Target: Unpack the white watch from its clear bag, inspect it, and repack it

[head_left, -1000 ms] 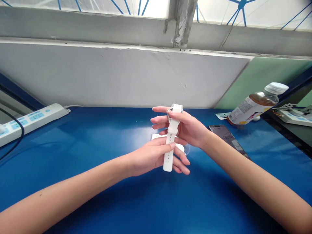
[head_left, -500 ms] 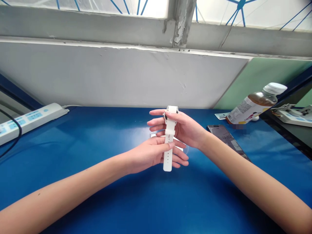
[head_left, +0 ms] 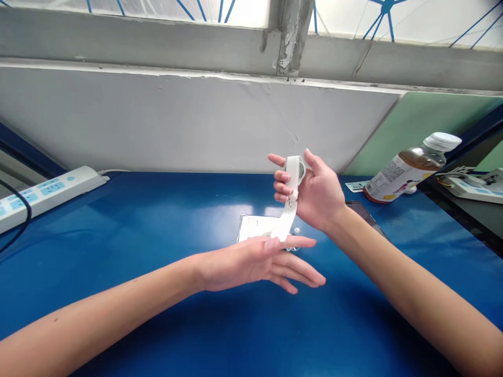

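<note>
My right hand (head_left: 314, 193) is raised above the blue table (head_left: 118, 235) and grips a white watch (head_left: 291, 188) by its case, with the white strap hanging down from it. My left hand (head_left: 263, 264) hovers lower, palm turned in and fingers stretched out, holding nothing. The strap's free end hangs just over the left fingers. Behind the hands a small clear packet with a white card (head_left: 255, 228) lies on the table.
A white power strip (head_left: 47, 195) with a black cable lies at the far left. A tilted bottle of brown drink (head_left: 408, 168) stands at the right, with a dark phone (head_left: 363, 212) partly hidden behind my right wrist. A grey wall closes the back.
My right hand lifted the watch up and to the right. My left hand let go of the strap, spread its fingers and dropped lower.
</note>
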The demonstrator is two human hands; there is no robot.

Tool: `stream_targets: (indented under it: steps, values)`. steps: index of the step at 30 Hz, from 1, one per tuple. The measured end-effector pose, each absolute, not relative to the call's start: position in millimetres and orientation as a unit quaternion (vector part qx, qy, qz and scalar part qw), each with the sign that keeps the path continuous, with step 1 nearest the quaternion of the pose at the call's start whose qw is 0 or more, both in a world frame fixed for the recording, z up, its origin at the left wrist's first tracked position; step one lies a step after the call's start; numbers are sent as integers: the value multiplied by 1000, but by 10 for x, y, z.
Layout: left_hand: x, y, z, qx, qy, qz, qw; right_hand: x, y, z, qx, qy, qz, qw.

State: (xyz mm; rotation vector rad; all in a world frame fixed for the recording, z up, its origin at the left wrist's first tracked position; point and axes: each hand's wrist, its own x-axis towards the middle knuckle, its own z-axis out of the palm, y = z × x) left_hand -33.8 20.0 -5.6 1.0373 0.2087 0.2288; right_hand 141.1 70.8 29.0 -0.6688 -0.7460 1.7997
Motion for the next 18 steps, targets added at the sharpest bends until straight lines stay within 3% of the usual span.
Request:
stream_targets:
  steps: [4, 11, 18]
  values:
    - [-334, 187, -76, 503, 172, 157, 832, 1426, 712, 336, -297, -315, 717, 546]
    - [-286, 326, -104, 453, 250, 326, 791, 1317, 631, 229, -299, -440, 682, 502]
    - [-355, 420, -95, 471, 268, 339, 769, 1288, 564, 216, -343, -563, 559, 503]
